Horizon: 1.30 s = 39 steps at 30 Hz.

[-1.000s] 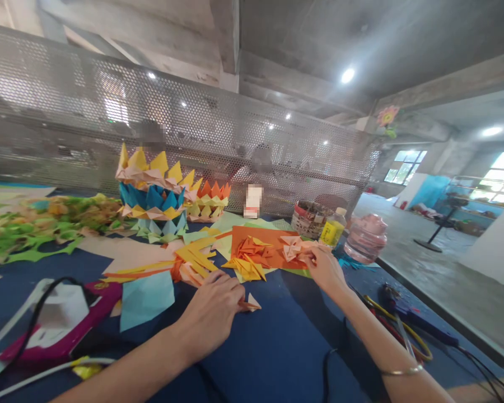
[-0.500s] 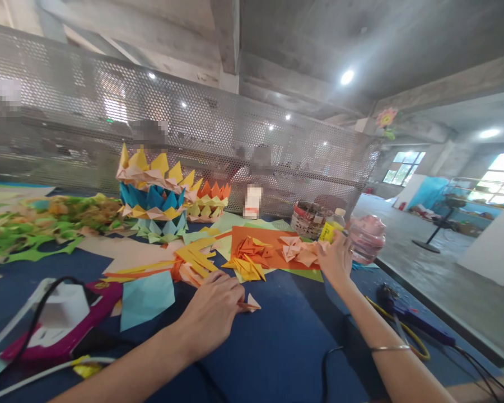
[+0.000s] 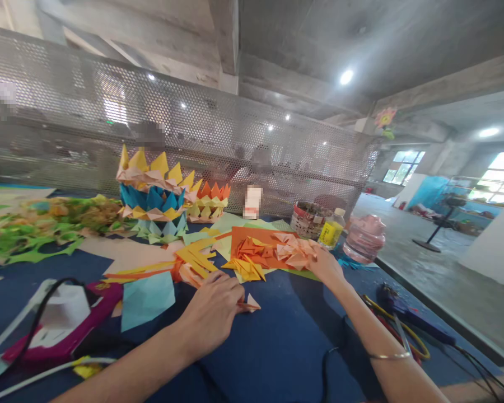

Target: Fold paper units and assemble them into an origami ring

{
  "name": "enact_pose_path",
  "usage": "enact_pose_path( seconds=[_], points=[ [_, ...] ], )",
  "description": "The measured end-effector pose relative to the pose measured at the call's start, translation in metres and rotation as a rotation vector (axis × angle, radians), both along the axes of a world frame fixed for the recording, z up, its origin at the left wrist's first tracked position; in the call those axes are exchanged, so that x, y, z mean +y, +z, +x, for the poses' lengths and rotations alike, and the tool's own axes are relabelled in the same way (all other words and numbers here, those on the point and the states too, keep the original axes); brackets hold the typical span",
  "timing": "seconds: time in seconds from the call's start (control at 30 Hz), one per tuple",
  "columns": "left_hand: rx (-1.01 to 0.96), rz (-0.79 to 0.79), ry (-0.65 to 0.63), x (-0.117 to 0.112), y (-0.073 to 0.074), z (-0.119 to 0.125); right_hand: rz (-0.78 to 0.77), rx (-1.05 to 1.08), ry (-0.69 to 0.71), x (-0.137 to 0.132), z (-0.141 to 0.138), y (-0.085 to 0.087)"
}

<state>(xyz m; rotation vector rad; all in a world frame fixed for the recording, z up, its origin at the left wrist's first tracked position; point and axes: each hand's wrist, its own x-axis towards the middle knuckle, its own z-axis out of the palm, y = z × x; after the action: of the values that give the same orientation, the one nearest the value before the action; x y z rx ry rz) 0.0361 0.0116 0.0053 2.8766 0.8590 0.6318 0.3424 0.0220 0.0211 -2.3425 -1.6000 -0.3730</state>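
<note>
My left hand (image 3: pixel 213 305) is closed on a pale pink folded paper piece (image 3: pixel 251 304), whose pointed end sticks out past the fingers just above the blue table. My right hand (image 3: pixel 326 264) is at the right end of a pile of pink folded paper pieces (image 3: pixel 294 251), its fingers closed against them and partly hidden. To the left of that pile lie orange folded pieces (image 3: pixel 254 251) and yellow folded pieces (image 3: pixel 248 270), on an orange sheet (image 3: pixel 239 235). Yellow paper strips (image 3: pixel 195 260) lie beyond my left hand.
Stacked paper crowns (image 3: pixel 153 193) stand behind, near a perforated metal screen (image 3: pixel 218 129). A yellow-labelled bottle (image 3: pixel 331 230), a pink jug (image 3: pixel 364 238) and a woven basket (image 3: pixel 308 219) are at right. A magenta power strip (image 3: pixel 67 319) and cables lie left; green paper scraps (image 3: pixel 46 224) spread behind.
My right hand has moved left and down, away from the yellow-labelled bottle, and the pink folded pieces have shifted left, closer to the orange ones. My left hand stays in place.
</note>
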Motion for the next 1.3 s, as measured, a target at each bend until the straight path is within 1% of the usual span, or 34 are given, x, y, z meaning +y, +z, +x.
enact_pose_path(
  seconds=[0.2,0.3,0.4,0.47,0.6,0.67,0.8,0.87,1.0,1.07,1.17,1.3],
  points=[
    [-0.019,-0.021,-0.017,0.002,-0.002,-0.001,0.078,-0.117,0.164,-0.033,-0.038,0.004],
    [-0.034,-0.038,-0.031,0.003,-0.002,-0.001,0.141,-0.175,0.314,-0.047,-0.057,0.002],
    [-0.059,-0.048,-0.045,0.004,-0.002,-0.001,0.188,-0.256,0.464,-0.053,-0.071,-0.003],
    [-0.072,-0.049,-0.056,0.004,-0.003,0.0,0.184,-0.305,0.497,-0.055,-0.076,-0.006],
    [-0.096,-0.055,-0.066,0.005,-0.005,-0.001,0.157,-0.354,0.465,-0.059,-0.081,-0.009],
    [-0.103,-0.054,-0.061,0.005,-0.006,-0.001,0.119,-0.328,0.474,-0.063,-0.082,-0.009],
    [-0.108,-0.042,-0.056,0.004,-0.006,-0.001,0.054,-0.168,0.602,-0.072,-0.084,-0.009],
    [-0.103,-0.048,-0.062,0.004,-0.006,-0.001,0.074,-0.069,0.638,-0.073,-0.082,-0.008],
    [-0.095,-0.063,-0.068,0.004,-0.005,-0.001,0.16,0.103,0.664,-0.07,-0.074,-0.007],
    [-0.098,-0.062,-0.065,0.004,-0.005,-0.001,0.171,0.171,0.701,-0.068,-0.07,-0.008],
    [-0.099,-0.061,-0.063,0.003,-0.005,-0.001,0.145,0.227,0.773,-0.068,-0.068,-0.008],
    [-0.114,-0.064,-0.071,0.003,-0.005,-0.002,0.083,0.219,0.817,-0.069,-0.068,-0.008]
  ],
)
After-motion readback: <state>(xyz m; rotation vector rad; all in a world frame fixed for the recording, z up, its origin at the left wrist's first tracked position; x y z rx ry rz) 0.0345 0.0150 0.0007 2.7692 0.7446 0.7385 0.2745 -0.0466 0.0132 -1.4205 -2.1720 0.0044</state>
